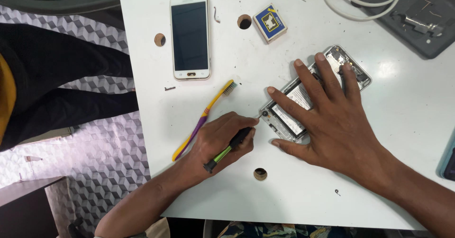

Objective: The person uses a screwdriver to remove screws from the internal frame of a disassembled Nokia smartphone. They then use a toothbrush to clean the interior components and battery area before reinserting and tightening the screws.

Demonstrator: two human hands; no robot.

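The left hand [222, 141] is closed around a screwdriver [227, 150] with a green and black handle, its tip touching the lower corner of the opened phone [332, 60], probably at a screw, though that spot is too small to be sure. The right hand [327, 119] lies flat and spread over the phone, fingers apart, pressing it to the white surface [294, 186] (its battery shows between the fingers). Just left of the left hand lies a yellow and purple toothbrush [204, 117]. Further up rests a white smartphone [190, 35], screen dark, and a small blue and yellow box [269, 22]. A grey tray [407, 27] with white cable [360, 3] sits at the far right corner.
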